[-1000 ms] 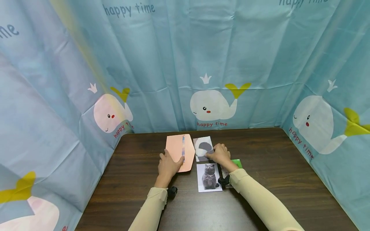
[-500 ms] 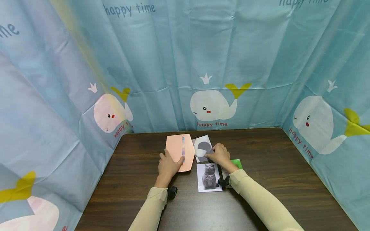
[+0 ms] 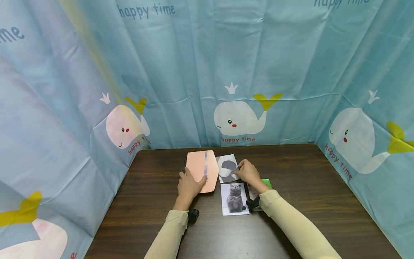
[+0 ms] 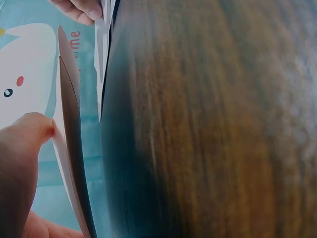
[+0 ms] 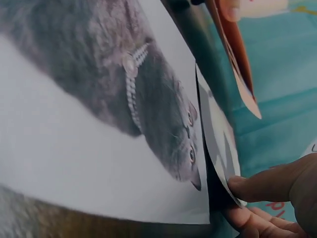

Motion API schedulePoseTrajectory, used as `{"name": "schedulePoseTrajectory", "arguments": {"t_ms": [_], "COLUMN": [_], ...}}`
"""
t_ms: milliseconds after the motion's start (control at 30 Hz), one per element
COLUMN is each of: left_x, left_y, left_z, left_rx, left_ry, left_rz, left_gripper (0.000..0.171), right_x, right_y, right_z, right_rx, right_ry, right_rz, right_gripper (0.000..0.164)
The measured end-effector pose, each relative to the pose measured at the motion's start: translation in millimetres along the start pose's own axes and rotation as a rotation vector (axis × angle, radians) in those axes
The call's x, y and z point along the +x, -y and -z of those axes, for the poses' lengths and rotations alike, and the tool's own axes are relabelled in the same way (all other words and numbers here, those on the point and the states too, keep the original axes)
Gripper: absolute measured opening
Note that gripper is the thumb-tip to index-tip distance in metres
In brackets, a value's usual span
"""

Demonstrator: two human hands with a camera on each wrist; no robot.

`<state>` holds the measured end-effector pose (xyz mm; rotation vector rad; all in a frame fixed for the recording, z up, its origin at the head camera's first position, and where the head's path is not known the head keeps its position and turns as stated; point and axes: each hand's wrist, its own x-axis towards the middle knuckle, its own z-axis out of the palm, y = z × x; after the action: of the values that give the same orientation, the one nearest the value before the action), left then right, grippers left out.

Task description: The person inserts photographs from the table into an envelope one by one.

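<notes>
My left hand (image 3: 189,185) holds a peach envelope (image 3: 195,163), its flap toward the right and a pale strip along it. In the left wrist view the thumb (image 4: 34,128) presses one face of the envelope, seen nearly edge-on. To its right, my right hand (image 3: 249,173) pinches the right edge of a grey-and-white picture card (image 3: 226,160). The right wrist view has the thumb (image 5: 262,183) on the card's top and fingers under it. A greyish corner shows behind this card's left side. Nearer me lies a photo card of a grey cat (image 3: 235,198).
A card with a green corner (image 3: 266,182) lies under my right wrist, mostly hidden. All sits on a dark wooden table (image 3: 152,201). A blue curtain (image 3: 181,118) with whale prints stands behind the table and along both sides.
The grey-and-white card has tilted and shifted slightly under the right hand, which has moved a little. The left hand and envelope have stayed in place.
</notes>
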<state>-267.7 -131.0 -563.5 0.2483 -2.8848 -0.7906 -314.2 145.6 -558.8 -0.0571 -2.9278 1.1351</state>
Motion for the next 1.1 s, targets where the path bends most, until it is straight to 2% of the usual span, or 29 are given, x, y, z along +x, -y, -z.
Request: {"name": "schedulePoseTrajectory", "arguments": {"t_ms": [133, 400, 700, 1100], "left_x": [-0.4, -0.1, 0.3, -0.5], "left_y": [-0.1, -0.4, -2.7, -2.8], "left_z": [-0.9, -2.2, 0.4, 0.1], "left_rx": [0.002, 0.016, 0.02, 0.02], "left_ry": [0.008, 0.014, 0.014, 0.014], "left_rz": [0.003, 0.007, 0.003, -0.006], "left_gripper": [0.117, 0.117, 0.117, 0.116], "right_x": [1.8, 2.5, 3.6, -2.8], "right_y": [-3.7, -9.1, -9.5, -4.4], "right_z": [2.9, 7.2, 15.2, 22.9], "right_rx": [0.048, 0.139, 0.282, 0.426], "right_ry": [0.038, 0.099, 0.056, 0.003], "right_rz": [0.014, -0.012, -0.009, -0.004], "right_gripper": [0.037, 0.031, 0.025, 0.032]}}
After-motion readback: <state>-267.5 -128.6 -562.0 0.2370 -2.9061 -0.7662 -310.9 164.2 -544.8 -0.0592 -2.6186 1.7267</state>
